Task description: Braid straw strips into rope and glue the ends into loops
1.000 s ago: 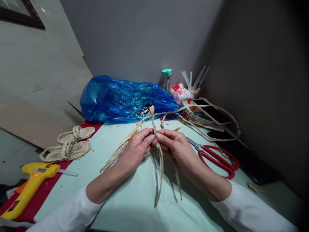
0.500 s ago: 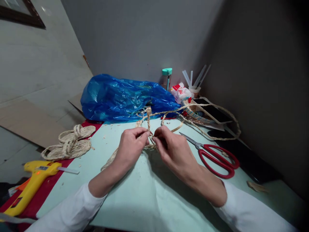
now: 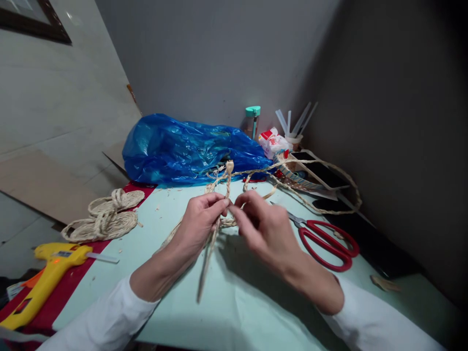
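Note:
A short straw braid (image 3: 228, 185) stands upright above my fingertips, its thick knotted end on top. My left hand (image 3: 199, 217) is closed, pinching the braid's lower end between thumb and forefinger. Loose straw strands (image 3: 206, 265) hang down from that grip toward the table. My right hand (image 3: 261, 224) is closed as well, thumb and forefinger together at the same spot; what sits between those fingertips is mostly hidden. Behind the hands, a long braided straw cord (image 3: 314, 207) loops out to the right.
Red-handled scissors (image 3: 329, 243) lie right of my right hand. At left are woven straw slippers (image 3: 113, 214) and a yellow glue gun (image 3: 54, 268). A blue plastic bag (image 3: 183, 148) spans the back, beside a teal-lidded bottle (image 3: 252, 122) and a tablet (image 3: 321, 168).
Loose strands now hang below my left hand, where none showed before. My right hand has shifted slightly, its fingers more curled. The braid leans a little further right.

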Demonstrator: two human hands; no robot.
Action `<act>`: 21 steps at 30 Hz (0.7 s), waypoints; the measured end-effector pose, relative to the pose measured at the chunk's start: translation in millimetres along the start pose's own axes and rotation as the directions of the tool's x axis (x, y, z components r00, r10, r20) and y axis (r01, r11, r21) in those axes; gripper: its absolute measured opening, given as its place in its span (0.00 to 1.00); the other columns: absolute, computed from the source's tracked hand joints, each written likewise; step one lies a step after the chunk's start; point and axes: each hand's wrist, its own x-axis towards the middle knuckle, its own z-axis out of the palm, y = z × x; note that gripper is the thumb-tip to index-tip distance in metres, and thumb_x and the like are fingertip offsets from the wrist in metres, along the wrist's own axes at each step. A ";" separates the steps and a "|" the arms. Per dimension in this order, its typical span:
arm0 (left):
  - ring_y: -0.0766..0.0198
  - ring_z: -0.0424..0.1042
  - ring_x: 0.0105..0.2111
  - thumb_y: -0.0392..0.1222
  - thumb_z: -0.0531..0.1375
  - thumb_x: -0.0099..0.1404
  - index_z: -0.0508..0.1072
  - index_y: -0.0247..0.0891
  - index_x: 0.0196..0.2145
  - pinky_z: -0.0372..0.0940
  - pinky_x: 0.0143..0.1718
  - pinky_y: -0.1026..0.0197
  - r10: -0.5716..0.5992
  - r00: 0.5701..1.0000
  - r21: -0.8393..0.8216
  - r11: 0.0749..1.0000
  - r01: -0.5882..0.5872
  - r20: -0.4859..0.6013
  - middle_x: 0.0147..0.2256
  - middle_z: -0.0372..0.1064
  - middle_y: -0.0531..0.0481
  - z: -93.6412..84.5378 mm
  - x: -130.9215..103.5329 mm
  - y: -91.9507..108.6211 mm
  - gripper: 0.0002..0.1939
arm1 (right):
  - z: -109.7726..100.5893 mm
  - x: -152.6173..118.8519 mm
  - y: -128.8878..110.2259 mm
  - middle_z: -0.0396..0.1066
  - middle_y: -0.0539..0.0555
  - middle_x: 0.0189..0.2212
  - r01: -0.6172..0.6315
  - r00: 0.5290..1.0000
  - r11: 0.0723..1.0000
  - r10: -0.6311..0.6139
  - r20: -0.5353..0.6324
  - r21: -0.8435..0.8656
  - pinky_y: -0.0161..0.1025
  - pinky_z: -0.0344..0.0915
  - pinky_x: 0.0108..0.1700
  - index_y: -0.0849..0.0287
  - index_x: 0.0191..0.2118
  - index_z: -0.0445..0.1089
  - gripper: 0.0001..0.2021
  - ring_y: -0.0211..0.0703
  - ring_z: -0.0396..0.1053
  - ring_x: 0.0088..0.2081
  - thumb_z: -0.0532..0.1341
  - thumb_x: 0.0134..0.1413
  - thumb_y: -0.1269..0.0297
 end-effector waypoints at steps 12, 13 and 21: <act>0.69 0.56 0.22 0.42 0.59 0.62 0.72 0.35 0.23 0.52 0.28 0.63 0.031 0.988 0.302 0.950 -0.077 0.154 0.22 0.64 0.56 13.7 -8.9 3.7 0.12 | -0.3 18.7 24.4 0.50 0.41 0.16 -0.376 0.902 0.521 0.396 0.173 0.767 0.29 0.46 0.20 0.61 0.27 0.66 0.17 0.29 0.46 0.18 0.63 0.55 0.50; 0.69 0.57 0.23 0.42 0.59 0.62 0.72 0.35 0.22 0.53 0.29 0.63 0.046 0.986 0.316 0.944 -0.096 0.162 0.22 0.65 0.55 13.6 -8.6 3.6 0.13 | 0.7 18.8 23.6 0.50 0.41 0.16 -0.379 0.892 0.495 0.420 0.167 0.782 0.29 0.47 0.20 0.61 0.26 0.66 0.18 0.28 0.46 0.18 0.64 0.53 0.50; 0.72 0.55 0.20 0.39 0.58 0.63 0.76 0.34 0.26 0.51 0.25 0.64 0.081 0.991 0.289 0.951 -0.107 0.103 0.24 0.68 0.54 11.8 -4.5 -2.0 0.10 | 5.0 22.2 29.4 0.58 0.44 0.17 -0.292 0.911 0.462 0.401 0.096 0.838 0.31 0.56 0.23 0.60 0.26 0.66 0.17 0.30 0.54 0.18 0.65 0.52 0.51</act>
